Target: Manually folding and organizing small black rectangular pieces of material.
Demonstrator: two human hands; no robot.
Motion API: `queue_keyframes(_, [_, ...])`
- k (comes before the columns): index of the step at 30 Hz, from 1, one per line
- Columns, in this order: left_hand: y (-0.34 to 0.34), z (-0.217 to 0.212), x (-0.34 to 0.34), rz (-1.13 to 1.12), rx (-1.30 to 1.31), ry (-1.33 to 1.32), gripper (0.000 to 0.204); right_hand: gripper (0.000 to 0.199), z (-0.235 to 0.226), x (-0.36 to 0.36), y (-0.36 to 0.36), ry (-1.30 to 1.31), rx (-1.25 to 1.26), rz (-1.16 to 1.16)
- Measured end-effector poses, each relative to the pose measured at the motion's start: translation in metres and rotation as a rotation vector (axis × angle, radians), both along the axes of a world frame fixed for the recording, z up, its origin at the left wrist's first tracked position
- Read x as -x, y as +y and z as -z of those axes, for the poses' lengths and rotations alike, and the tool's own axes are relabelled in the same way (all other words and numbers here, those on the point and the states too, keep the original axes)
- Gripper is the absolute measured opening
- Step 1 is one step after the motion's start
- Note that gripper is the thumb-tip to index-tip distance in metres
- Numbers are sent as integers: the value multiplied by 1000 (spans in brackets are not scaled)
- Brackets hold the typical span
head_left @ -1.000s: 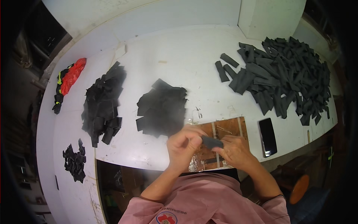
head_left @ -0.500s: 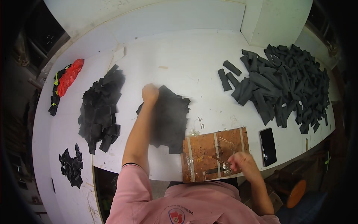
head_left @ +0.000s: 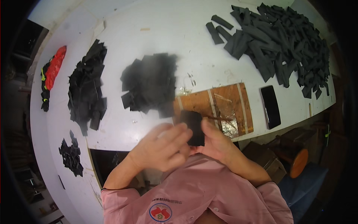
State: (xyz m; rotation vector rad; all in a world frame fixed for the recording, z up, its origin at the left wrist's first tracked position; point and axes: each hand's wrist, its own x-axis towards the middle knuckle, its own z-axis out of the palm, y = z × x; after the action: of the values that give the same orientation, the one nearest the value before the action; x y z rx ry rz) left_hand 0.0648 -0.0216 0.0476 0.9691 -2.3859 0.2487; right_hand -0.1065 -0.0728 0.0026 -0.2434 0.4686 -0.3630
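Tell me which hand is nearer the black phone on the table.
Right. The right hand is just left of the phone; the left hand is farther left, beyond it.

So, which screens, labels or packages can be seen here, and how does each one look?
Phone: flat black rectangle with a dark screen, lying on the white table, right of the brown board.
Badge: round red, white and blue emblem on the pink shirt, at the bottom.
No packages seen.

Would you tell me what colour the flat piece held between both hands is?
The flat piece is black, seen best in the head view.
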Motion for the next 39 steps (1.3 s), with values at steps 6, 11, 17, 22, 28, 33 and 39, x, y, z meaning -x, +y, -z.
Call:
queue_keyframes(6, [39,30,12,-274,-95,253,22,24,10,-10,8,34,0,120])
queue_keyframes(11, [53,42,40,-383,-785,1746,22,12,12,-12,14,-24,-85,190])
queue_keyframes(17, [53,43,42,-292,-963,1930,20,15,17,-11,15,5,-83,117])
queue_keyframes(22, [53,46,41,-364,-968,1833,13,17,15,-13,16,26,-24,130])
queue_keyframes(28, [50,53,39,-233,-1010,2059,10,15,16,-14,15,58,-29,166])
queue_keyframes(33, [49,55,38,-233,-1013,2060,8,16,16,-17,18,92,-13,171])
queue_keyframes(39, [49,51,40,-224,-988,2102,11,19,12,-18,17,19,-12,126])
